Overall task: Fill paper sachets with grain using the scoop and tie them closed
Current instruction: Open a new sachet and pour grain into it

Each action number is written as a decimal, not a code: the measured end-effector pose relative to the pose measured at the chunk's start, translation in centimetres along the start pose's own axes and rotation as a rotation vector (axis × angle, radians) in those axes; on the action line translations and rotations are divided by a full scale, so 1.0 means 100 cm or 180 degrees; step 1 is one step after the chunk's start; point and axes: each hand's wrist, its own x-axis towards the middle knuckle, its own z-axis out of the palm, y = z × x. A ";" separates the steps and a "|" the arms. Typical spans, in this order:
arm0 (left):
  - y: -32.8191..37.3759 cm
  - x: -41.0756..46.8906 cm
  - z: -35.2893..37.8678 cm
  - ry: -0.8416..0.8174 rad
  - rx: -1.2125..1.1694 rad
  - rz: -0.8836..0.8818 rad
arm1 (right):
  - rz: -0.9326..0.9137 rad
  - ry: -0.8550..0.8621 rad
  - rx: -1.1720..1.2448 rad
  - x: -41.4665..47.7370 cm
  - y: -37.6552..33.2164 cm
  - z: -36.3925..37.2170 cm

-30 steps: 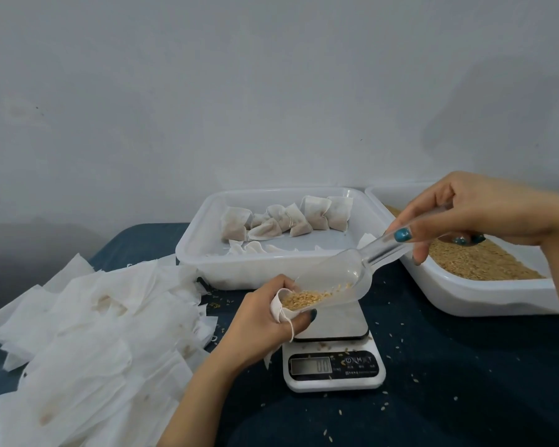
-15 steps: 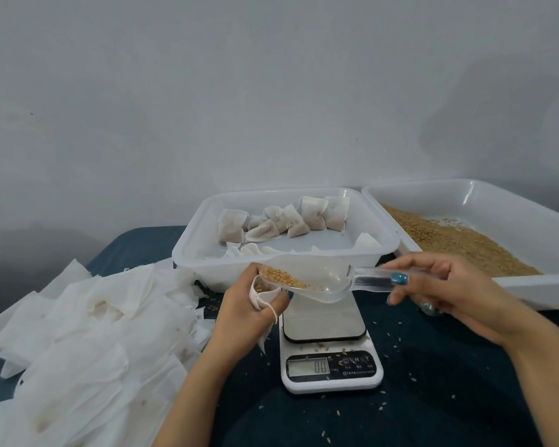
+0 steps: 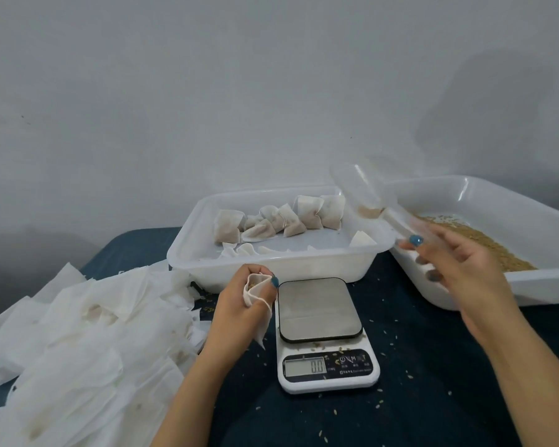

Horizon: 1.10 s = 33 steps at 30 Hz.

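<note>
One pile of empty sachets (image 3: 78, 333) covers the left of the cloth; count not determinable. Two white trays stand at the rear: the grain tray (image 3: 546, 282) at right holds loose grain (image 3: 497, 250); the centre tray (image 3: 271, 266) holds about six filled sachets (image 3: 309, 211) along its far wall, with others partly hidden in front. One scale (image 3: 320, 308) reads 0.0, platform bare. My right hand (image 3: 459, 269), blurred, grips the handle of one scoop (image 3: 365, 195), which is raised bowl-up between the trays. My left hand (image 3: 236, 304) curls round one open sachet (image 3: 255, 285) with grain inside, just left of the scale.
</note>
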 end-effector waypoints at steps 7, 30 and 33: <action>0.000 -0.002 0.002 -0.0243 -0.0037 0.0177 | 0.0001 0.0479 -0.2381 0.064 0.017 -0.015; 0.028 0.027 0.024 -0.0441 0.0738 0.0891 | -0.1997 -0.0482 -0.1874 0.021 0.049 0.070; 0.023 0.031 0.036 -0.0460 0.0325 0.0675 | -0.1725 -0.0523 -0.1737 0.014 0.065 0.074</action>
